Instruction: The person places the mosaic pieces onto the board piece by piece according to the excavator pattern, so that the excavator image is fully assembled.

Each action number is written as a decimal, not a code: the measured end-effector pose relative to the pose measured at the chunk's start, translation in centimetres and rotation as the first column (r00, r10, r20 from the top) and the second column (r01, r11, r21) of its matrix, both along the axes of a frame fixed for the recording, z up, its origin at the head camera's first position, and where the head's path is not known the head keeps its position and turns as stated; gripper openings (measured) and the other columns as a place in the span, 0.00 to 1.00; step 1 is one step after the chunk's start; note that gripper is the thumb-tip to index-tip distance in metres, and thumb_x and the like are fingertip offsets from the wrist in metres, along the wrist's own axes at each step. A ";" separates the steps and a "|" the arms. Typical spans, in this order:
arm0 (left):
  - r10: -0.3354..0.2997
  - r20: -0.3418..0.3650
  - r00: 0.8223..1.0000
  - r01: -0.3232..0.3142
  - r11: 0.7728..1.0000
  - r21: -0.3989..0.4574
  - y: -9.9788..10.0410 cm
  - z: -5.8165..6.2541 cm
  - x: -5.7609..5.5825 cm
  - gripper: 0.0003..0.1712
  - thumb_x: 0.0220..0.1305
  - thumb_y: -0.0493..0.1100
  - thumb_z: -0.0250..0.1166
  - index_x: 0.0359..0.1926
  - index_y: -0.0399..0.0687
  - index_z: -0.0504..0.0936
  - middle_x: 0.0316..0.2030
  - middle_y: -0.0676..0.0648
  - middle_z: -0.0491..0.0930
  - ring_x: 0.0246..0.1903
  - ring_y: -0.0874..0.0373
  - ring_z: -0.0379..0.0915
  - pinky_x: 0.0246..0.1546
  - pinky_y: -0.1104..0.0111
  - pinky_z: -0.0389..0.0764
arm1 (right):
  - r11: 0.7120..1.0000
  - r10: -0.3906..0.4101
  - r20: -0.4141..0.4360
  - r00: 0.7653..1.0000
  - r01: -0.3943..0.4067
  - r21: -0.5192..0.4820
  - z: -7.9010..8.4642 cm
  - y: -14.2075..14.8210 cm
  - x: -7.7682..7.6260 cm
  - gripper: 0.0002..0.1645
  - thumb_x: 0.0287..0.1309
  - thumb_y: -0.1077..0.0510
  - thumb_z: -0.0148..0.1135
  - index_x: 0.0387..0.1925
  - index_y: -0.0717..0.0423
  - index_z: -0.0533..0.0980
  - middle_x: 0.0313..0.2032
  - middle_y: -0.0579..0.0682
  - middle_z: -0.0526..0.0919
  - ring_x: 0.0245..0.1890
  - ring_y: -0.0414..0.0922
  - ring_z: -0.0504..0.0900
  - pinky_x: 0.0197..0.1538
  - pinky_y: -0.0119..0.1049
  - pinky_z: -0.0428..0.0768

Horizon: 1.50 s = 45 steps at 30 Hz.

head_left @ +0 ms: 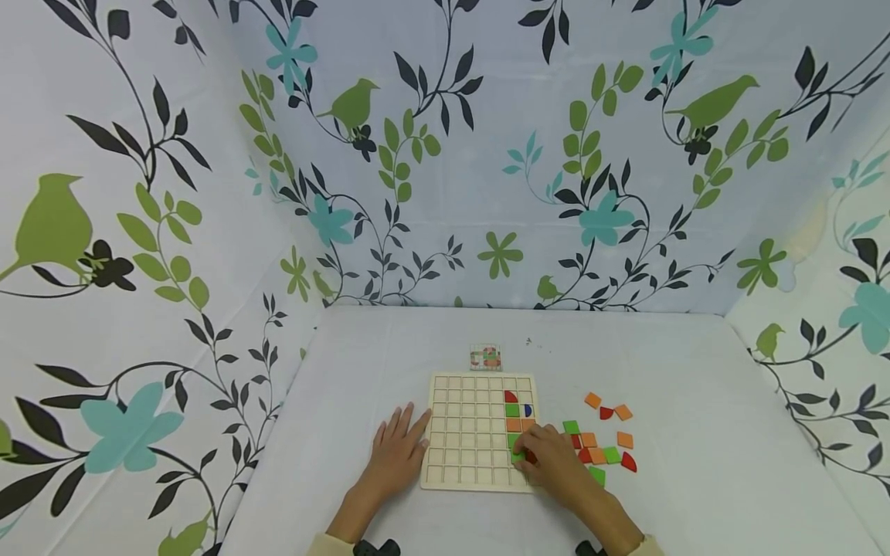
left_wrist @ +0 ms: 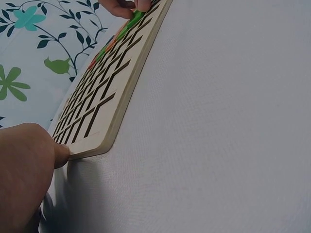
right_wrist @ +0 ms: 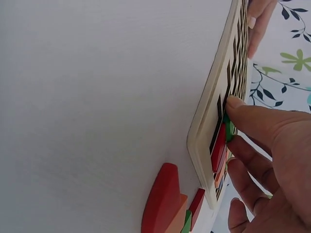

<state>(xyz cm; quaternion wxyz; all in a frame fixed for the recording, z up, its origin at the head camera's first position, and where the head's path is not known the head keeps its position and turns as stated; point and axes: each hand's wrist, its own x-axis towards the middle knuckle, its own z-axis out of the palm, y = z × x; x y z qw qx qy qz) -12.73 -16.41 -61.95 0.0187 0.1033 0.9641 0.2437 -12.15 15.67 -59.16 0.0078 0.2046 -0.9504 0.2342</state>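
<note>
Showing blurred print, a card (head_left: pixel 485 357) lies beyond the right hand's (head_left: pixel 552 459) tile (right_wrist: pixel 229 132).

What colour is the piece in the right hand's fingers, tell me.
Green; the piece shows best in the right wrist view.

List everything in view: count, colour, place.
Table: 1, white, under everything
Patterned cloth: white with green, blue, black print, behind and both sides
Grid board: 1, pale wood, on table
Picture card: 1, multicoloured, beyond board
Set pieces: at least 2 orange, 2 green, 2 red, 1 blue, board's right side
Loose pieces: at least 5 orange, 4 red, 3 green, right of board
Held piece: 1, green, at board, in right hand's grip
Wrist devices: 2, dark, bottom edge
Sleeves: 2, cream, bottom edge
Left hand: 1, board's left edge
Right hand: 1, board's right side
</note>
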 end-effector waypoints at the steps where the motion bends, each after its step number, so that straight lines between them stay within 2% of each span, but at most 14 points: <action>1: 0.001 0.003 1.000 -0.001 1.000 -0.002 0.0 0.0 0.0 0.30 0.82 0.47 0.52 0.80 0.53 0.66 0.82 0.36 0.55 0.81 0.33 0.46 0.76 0.32 0.49 | 1.000 0.006 -0.006 1.000 -0.006 0.000 0.0 0.0 0.0 0.12 0.57 0.52 0.81 0.38 0.41 0.83 0.40 0.34 0.80 0.40 0.37 0.70 0.44 0.37 0.66; 4: 0.000 0.006 1.000 0.000 1.000 -0.003 0.0 0.0 0.0 0.30 0.82 0.48 0.52 0.80 0.53 0.66 0.82 0.36 0.55 0.81 0.33 0.45 0.76 0.32 0.48 | 1.000 0.015 -0.015 1.000 -0.015 0.005 -0.1 0.1 0.1 0.12 0.57 0.52 0.80 0.38 0.41 0.83 0.41 0.35 0.81 0.41 0.37 0.70 0.44 0.37 0.67; 12: -0.003 0.015 1.000 0.003 1.000 0.000 -0.1 0.2 -0.1 0.30 0.82 0.48 0.52 0.80 0.53 0.66 0.82 0.36 0.54 0.82 0.33 0.45 0.76 0.32 0.48 | 1.000 0.000 0.033 0.999 -0.001 0.029 -0.4 0.2 0.1 0.09 0.61 0.50 0.78 0.41 0.37 0.84 0.43 0.31 0.80 0.45 0.37 0.72 0.46 0.38 0.68; 23: -0.001 0.023 1.000 0.001 1.000 -0.008 0.0 0.4 -0.1 0.30 0.82 0.48 0.52 0.80 0.53 0.66 0.82 0.36 0.54 0.82 0.33 0.45 0.76 0.32 0.48 | 1.000 -0.023 0.029 0.999 0.024 -0.003 -0.5 0.0 0.3 0.09 0.61 0.51 0.78 0.41 0.37 0.85 0.43 0.30 0.81 0.43 0.36 0.72 0.48 0.39 0.70; 32: -0.003 0.028 1.000 0.003 1.000 0.006 0.0 0.3 0.0 0.30 0.82 0.48 0.52 0.81 0.54 0.66 0.82 0.37 0.54 0.82 0.33 0.44 0.76 0.32 0.47 | 0.999 -0.047 0.048 0.998 0.046 0.012 -0.3 0.1 0.2 0.09 0.60 0.52 0.78 0.41 0.39 0.86 0.43 0.32 0.81 0.44 0.36 0.73 0.49 0.40 0.73; 35: -0.005 0.022 1.000 0.005 1.000 0.008 -0.1 0.4 0.0 0.30 0.82 0.48 0.52 0.80 0.53 0.66 0.82 0.36 0.54 0.82 0.33 0.45 0.76 0.32 0.47 | 0.996 -0.085 0.077 0.993 0.086 -0.010 0.0 0.9 -0.4 0.08 0.62 0.52 0.77 0.42 0.41 0.86 0.43 0.35 0.81 0.44 0.38 0.74 0.50 0.42 0.76; 38: 0.000 0.018 1.000 0.000 1.000 0.008 -0.1 0.4 0.0 0.30 0.82 0.47 0.52 0.80 0.52 0.67 0.82 0.36 0.55 0.82 0.33 0.45 0.76 0.31 0.48 | 0.986 -0.154 0.084 0.985 0.159 -0.055 0.4 2.4 -1.4 0.11 0.63 0.54 0.76 0.46 0.46 0.86 0.46 0.42 0.83 0.46 0.42 0.77 0.51 0.46 0.80; 42: 0.000 0.019 1.000 0.000 1.000 0.009 -0.1 0.2 0.0 0.30 0.82 0.48 0.52 0.80 0.53 0.66 0.82 0.36 0.54 0.82 0.33 0.45 0.76 0.32 0.48 | 0.960 -0.256 0.060 0.965 0.261 -0.101 0.8 5.4 -2.9 0.20 0.65 0.57 0.74 0.56 0.59 0.82 0.53 0.57 0.83 0.51 0.55 0.81 0.55 0.57 0.83; 45: -0.003 0.017 1.000 0.003 1.000 0.009 -0.1 0.2 0.0 0.30 0.82 0.48 0.52 0.80 0.53 0.66 0.82 0.37 0.54 0.82 0.33 0.45 0.76 0.32 0.48 | 0.935 -0.338 0.073 0.938 0.343 -0.090 0.6 7.5 -3.9 0.27 0.66 0.57 0.72 0.62 0.65 0.77 0.58 0.67 0.79 0.57 0.64 0.78 0.60 0.65 0.77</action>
